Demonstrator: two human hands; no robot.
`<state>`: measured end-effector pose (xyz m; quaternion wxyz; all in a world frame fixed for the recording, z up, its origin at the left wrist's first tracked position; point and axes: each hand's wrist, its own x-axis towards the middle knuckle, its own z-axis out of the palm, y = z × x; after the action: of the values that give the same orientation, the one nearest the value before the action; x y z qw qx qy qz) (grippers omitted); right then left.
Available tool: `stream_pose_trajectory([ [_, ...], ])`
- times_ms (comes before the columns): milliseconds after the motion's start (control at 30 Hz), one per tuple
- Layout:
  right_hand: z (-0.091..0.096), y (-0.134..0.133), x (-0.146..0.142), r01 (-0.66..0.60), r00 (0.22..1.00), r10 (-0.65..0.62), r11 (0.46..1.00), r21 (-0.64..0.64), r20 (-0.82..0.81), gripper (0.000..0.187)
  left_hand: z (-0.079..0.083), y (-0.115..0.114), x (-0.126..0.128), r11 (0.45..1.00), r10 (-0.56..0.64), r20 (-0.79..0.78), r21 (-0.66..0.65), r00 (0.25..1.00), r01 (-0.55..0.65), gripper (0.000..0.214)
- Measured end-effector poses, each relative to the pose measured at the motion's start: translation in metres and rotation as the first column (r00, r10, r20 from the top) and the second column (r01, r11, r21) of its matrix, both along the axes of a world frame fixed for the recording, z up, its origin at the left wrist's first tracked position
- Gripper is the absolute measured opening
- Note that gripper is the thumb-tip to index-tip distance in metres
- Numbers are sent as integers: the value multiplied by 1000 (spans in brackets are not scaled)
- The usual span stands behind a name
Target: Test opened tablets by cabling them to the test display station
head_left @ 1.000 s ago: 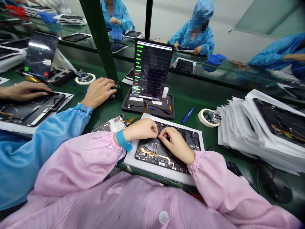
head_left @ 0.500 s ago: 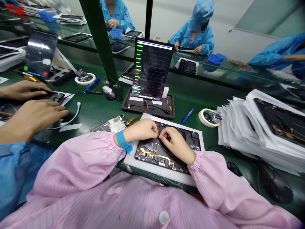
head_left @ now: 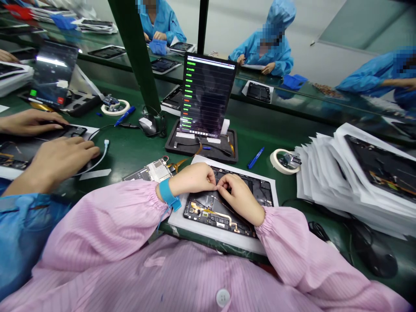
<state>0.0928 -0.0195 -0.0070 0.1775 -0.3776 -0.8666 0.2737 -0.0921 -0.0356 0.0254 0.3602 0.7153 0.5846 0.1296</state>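
An opened tablet chassis (head_left: 208,212) with black boards and orange flex cables lies on a white sheet (head_left: 182,221) in front of me. My left hand (head_left: 193,177) and my right hand (head_left: 238,195) meet over its upper middle, both with fingertips pinched together on a small part I cannot make out. A blue strap (head_left: 167,195) circles my left wrist. A loose circuit board (head_left: 154,170) lies just left of my left hand.
A lit tablet (head_left: 208,95) stands in a black tray (head_left: 201,149) behind. A blue pen (head_left: 256,157), a tape roll (head_left: 283,160), a stack of white-sheeted chassis (head_left: 357,177) and a black mouse (head_left: 378,255) lie right. A co-worker's hand (head_left: 56,160) rests left; another mouse (head_left: 147,125) sits beyond.
My hands stay pinched at the same spot on the chassis. The co-worker's hand has left the mouse and come back to rest near a white cable on the left.
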Motion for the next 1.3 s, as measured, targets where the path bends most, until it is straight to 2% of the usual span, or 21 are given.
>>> stream_pose_trajectory([
  [133, -2, 1, 2, 8, 998, -9, 1000, -12, -59, 6, -5, -4, 6, 992, 40, -26, 124, 999, -37, 16],
  [233, -5, 4, 4, 20, 995, -24, 999, -39, -93, 9, -4, -5, 7, 982, 27, -57, 190, 998, -16, 14],
  [300, -6, 6, 5, 36, 993, -41, 998, -50, -107, 12, 2, -1, 5, 989, -56, -63, 132, 996, 64, 12],
  [367, -6, 6, 5, 45, 991, -51, 998, -49, -120, 15, 12, 7, 1, 988, -117, -6, 100, 993, 117, 17],
  [400, -5, 6, 4, 47, 991, -52, 998, -47, -123, 17, 17, 13, -1, 985, -87, 21, 151, 996, 83, 22],
  [433, -4, 5, 4, 46, 991, -51, 998, -45, -123, 18, 21, 20, -3, 968, -2, 33, 251, 999, -6, 26],
  [467, -3, 5, 4, 44, 991, -49, 998, -43, -122, 19, 24, 29, -5, 912, 130, 35, 388, 991, -134, 30],
  [500, -2, 4, 4, 44, 991, -49, 998, -42, -121, 20, 25, 39, -6, 813, 276, 35, 525, 961, -252, 34],
  [533, -1, 4, 4, 44, 992, -48, 998, -39, -120, 21, 24, 50, -8, 706, 394, 30, 630, 918, -324, 38],
  [567, 0, 3, 4, 40, 992, -44, 999, -37, -119, 21, 21, 61, -10, 626, 467, 18, 700, 884, -345, 42],
  [600, 0, 3, 5, 39, 992, -43, 999, -34, -120, 21, 17, 71, -11, 580, 504, 3, 740, 864, -341, 46],
  [633, 0, 3, 5, 40, 992, -43, 999, -28, -121, 21, 14, 80, -13, 565, 514, -12, 757, 858, -328, 49],
  [733, -6, 5, 6, 45, 992, -46, 999, -13, -120, 19, 10, 87, -9, 587, 505, -39, 748, 862, -310, 51],
  [800, -9, 6, 4, 49, 992, -49, 999, 2, -114, 17, 16, 76, 5, 600, 490, -42, 741, 871, -302, 51],
  [867, -7, 5, 1, 50, 994, -48, 998, 23, -99, 14, 26, 56, 28, 648, 429, -61, 715, 901, -260, 47],
  [967, 20, -4, 8, -61, 998, 60, 997, 53, 29, 6, 34, 29, 64, 815, 245, -142, 566, 959, -125, 29],
  [1033, 51, -14, 26, -160, 965, 139, 984, 79, 220, 3, 27, 21, 80, 879, 143, -176, 475, 974, -43, 24],
  [1100, 83, -24, 54, -167, 914, 108, 978, 121, 392, 5, 13, 19, 87, 887, 82, -192, 462, 978, 16, 22],
  [1167, 104, -33, 87, -102, 878, 11, 981, 163, 479, 11, -4, 21, 88, 867, 33, -216, 491, 976, 79, 20],
  [1233, 106, -41, 116, -25, 835, -58, 989, 143, 547, 13, -19, 26, 88, 844, -6, -259, 516, 966, 144, 18],
  [1300, 90, -50, 138, 47, 798, -85, 996, 79, 596, 17, -27, 31, 88, 827, -25, -301, 530, 953, 189, 19],
])
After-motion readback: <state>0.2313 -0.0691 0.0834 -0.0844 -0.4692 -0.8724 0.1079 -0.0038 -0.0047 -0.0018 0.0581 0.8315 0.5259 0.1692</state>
